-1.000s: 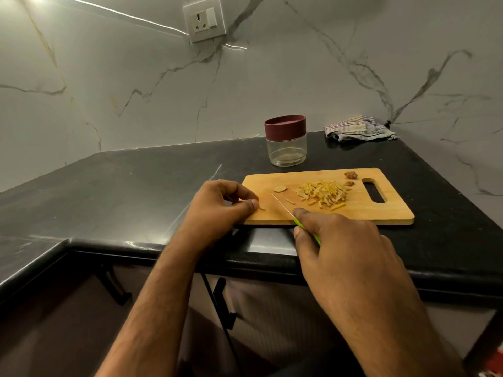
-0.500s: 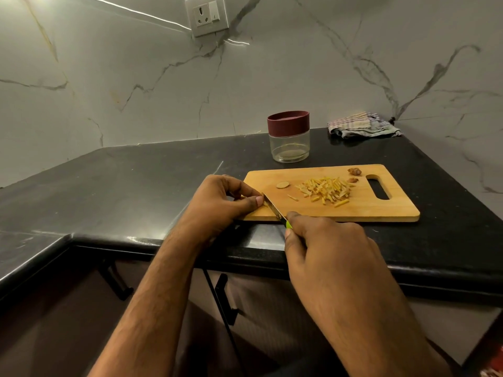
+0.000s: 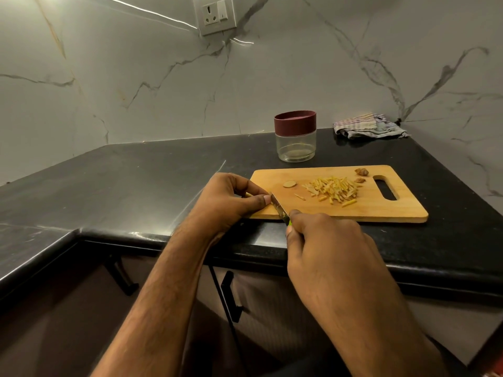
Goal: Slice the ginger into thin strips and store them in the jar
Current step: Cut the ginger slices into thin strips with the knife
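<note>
A wooden cutting board (image 3: 381,208) lies on the black counter. On it sits a pile of thin ginger strips (image 3: 333,189), a round ginger slice (image 3: 289,183) and two small brown ginger ends (image 3: 361,172). My left hand (image 3: 231,201) pinches a small ginger piece at the board's near left corner; the piece is mostly hidden by my fingers. My right hand (image 3: 326,246) grips a green-handled knife (image 3: 279,208) whose blade rests right beside my left thumb. A clear jar with a maroon lid (image 3: 295,136) stands closed behind the board.
A striped cloth (image 3: 367,126) lies crumpled in the back right corner by the marble wall. A wall socket (image 3: 215,13) is above. The black counter (image 3: 136,186) stretches left and bends at a corner near me; cabinet handles hang below its edge.
The knife blade came down and in toward my left thumb at the board's corner. The view has shifted slightly; board, strips and jar stay put.
</note>
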